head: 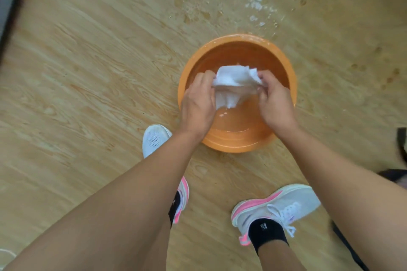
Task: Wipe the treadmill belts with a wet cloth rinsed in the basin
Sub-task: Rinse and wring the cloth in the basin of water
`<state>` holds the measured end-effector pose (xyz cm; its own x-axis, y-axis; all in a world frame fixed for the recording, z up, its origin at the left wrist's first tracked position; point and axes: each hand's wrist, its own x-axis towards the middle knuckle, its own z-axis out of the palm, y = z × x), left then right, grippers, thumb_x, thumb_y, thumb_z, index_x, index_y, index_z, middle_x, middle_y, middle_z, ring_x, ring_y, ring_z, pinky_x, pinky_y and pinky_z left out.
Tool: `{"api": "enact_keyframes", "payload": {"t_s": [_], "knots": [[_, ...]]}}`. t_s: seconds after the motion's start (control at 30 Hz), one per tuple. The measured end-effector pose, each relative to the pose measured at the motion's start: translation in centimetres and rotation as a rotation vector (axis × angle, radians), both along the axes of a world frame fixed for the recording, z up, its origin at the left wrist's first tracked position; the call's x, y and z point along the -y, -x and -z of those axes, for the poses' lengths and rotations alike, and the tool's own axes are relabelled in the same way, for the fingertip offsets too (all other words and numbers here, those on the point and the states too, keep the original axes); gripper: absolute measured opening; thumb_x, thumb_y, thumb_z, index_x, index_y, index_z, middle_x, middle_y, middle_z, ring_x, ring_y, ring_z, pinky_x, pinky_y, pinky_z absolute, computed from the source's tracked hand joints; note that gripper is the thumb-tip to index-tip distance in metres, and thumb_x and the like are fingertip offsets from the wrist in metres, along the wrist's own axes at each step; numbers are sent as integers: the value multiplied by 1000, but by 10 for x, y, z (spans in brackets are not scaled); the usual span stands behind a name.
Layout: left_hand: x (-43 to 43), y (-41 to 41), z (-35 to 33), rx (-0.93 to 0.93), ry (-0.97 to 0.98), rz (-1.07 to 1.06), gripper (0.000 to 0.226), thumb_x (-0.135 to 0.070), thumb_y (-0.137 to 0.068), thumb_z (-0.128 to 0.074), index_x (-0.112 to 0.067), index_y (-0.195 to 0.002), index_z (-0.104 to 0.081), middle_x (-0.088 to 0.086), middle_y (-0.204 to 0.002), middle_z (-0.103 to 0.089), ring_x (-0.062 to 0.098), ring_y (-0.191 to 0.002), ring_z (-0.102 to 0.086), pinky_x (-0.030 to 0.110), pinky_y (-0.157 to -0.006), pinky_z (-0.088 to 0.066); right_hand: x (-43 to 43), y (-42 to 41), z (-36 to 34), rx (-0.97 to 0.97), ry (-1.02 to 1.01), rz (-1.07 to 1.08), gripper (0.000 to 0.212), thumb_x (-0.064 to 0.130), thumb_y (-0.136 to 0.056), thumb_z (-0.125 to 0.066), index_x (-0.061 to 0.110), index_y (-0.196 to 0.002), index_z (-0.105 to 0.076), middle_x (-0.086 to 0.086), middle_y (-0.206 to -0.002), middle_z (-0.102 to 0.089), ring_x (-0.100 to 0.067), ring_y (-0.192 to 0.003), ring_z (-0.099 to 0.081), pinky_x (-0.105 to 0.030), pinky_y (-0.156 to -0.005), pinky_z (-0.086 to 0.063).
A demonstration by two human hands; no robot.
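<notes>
An orange basin holding shallow water stands on the wooden floor in front of my feet. Over it I hold a white cloth, stretched between both hands, with a wet fold hanging down toward the water. My left hand grips the cloth's left edge. My right hand pinches its right edge. Both hands are above the basin's inside. No treadmill belt can be made out for sure.
Water splashes and white flecks lie on the floor beyond the basin. My white and pink shoes stand just behind the basin. A dark machine edge runs along the far left. Dark objects sit at the right edge.
</notes>
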<state>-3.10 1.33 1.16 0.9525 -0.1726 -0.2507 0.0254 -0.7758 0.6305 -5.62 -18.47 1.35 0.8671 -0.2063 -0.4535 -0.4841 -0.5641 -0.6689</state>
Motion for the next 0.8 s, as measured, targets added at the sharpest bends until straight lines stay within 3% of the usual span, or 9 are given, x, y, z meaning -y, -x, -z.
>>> {"api": "enact_keyframes", "payload": {"t_s": [0.07, 0.13, 0.23, 0.33, 0.4, 0.5, 0.63, 0.7, 0.8], "knots": [[-6, 12, 6, 14, -130, 211, 17, -8, -95, -52, -13, -110, -58, 7, -119, -59, 32, -99, -60, 44, -81, -46, 2, 17, 3, -50, 58, -127, 40, -5, -98, -53, 14, -130, -70, -9, -139, -65, -28, -132, -58, -29, -113, -39], [-12, 25, 14, -17, -344, 416, 20, -2, -86, -62, -11, -103, -66, 14, -139, -58, 37, -121, -58, 47, -92, -47, 5, 27, 8, -252, 176, -295, 46, -6, -99, -49, 11, -137, -68, -13, -159, -47, -34, -151, -39, -40, -126, -29], [-16, 36, 23, -17, -461, 523, 20, 2, -80, -70, -7, -97, -74, 19, -149, -53, 37, -136, -52, 45, -101, -47, 4, 30, 18, -319, 275, -432, 51, -6, -95, -43, 10, -139, -63, -11, -150, -54, -37, -144, -47, -50, -116, -45], [-2, 17, 35, 73, -386, 497, 34, 1, -90, -65, -8, -123, -65, 16, -147, -54, 34, -138, -51, 43, -109, -43, -1, 11, 24, -201, 209, -311, 53, -1, -95, -48, 16, -145, -56, -8, -149, -58, -32, -138, -53, -48, -111, -49], [11, -6, 46, 4, -392, 531, 49, -8, -97, -57, -11, -146, -50, 12, -154, -49, 31, -146, -43, 43, -117, -34, -5, -5, 34, -187, 176, -328, 54, 13, -99, -60, 13, -152, -49, -10, -153, -54, -32, -143, -47, -46, -115, -43], [23, -36, 58, -133, -516, 671, 49, -22, -97, -63, -18, -145, -50, 9, -139, -59, 32, -132, -53, 43, -106, -37, -7, -21, 54, -298, 247, -535, 55, 27, -92, -75, 14, -142, -54, -12, -144, -57, -36, -138, -45, -46, -108, -45], [11, -54, 50, -333, -425, 587, 35, -28, -89, -78, -16, -115, -58, 9, -109, -69, 36, -104, -67, 41, -80, -49, 7, -36, 53, -347, 299, -540, 22, 19, -84, -76, 16, -97, -59, -15, -103, -68, -38, -104, -67, -38, -75, -46], [2, -51, 38, -323, -347, 574, 46, -44, -84, -84, -19, -113, -58, 3, -104, -66, 28, -98, -65, 37, -76, -45, 11, -37, 42, -336, 321, -561, 36, 16, -77, -84, 17, -97, -54, -12, -95, -63, -39, -98, -68, -37, -70, -42], [-8, -39, 20, -287, -240, 543, 49, -56, -90, -74, -20, -121, -60, 0, -104, -55, 21, -91, -54, 36, -78, -42, 12, -27, 25, -297, 405, -626, 55, 22, -77, -89, 12, -119, -54, -14, -112, -61, -40, -106, -64, -43, -75, -49]]}}
